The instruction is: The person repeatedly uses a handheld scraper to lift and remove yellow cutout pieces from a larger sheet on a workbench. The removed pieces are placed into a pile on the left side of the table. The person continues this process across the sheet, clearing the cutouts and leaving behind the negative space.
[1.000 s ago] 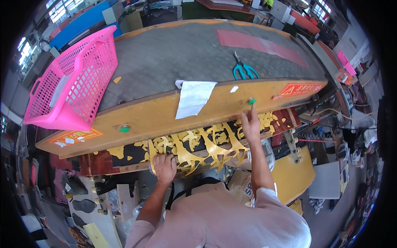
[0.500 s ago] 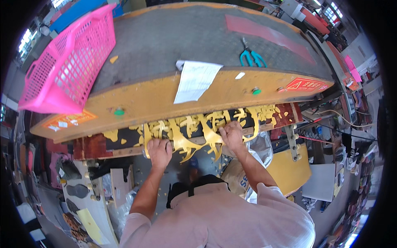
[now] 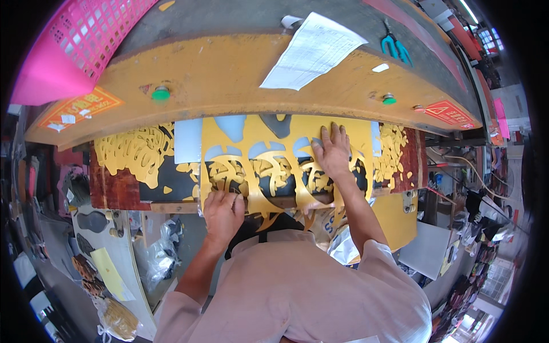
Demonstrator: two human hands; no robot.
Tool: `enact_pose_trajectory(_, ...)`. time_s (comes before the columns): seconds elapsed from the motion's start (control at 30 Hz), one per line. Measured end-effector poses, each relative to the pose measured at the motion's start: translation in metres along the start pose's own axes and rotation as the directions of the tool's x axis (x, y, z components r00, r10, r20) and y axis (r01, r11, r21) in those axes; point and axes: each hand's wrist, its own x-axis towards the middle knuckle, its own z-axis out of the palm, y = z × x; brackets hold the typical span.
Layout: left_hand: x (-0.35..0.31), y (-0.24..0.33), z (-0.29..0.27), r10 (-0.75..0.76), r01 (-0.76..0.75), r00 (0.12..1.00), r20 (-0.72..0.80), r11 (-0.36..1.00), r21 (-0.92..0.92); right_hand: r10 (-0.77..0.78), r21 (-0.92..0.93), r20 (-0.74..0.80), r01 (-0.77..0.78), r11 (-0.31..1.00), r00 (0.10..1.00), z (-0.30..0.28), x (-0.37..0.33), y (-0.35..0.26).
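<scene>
Press (image 3: 240,74), yellow and broad, was seen overhanging a low bed where a gold cut-out sheet (image 3: 269,166) was laid flat. The sheet was pinned by the right hand (image 3: 333,153), spread open on it, while its near edge was pinched in the left hand (image 3: 222,210), seemingly to keep it square.

The left hand (image 3: 222,208) grips the near edge of a gold cut-out sheet (image 3: 269,166); the right hand (image 3: 333,151) presses flat on it, under the yellow machine front (image 3: 229,74).
</scene>
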Motion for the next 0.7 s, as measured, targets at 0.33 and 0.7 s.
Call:
enact_pose_trajectory(0.33, 0.013, 0.030, 0.056, 0.215, -0.231, 0.969, -0.119, 0.962, -0.143, 0.089, 0.152, 0.466, -0.179, 0.972, 0.880, -0.042, -0.072, -0.032)
enact_pose_trajectory(0.7, 0.021, 0.000, 0.054, 0.276, -0.281, 0.959, -0.065, 0.955, -0.096, 0.079, 0.131, 0.309, -0.124, 0.984, 0.948, -0.003, 0.051, -0.172)
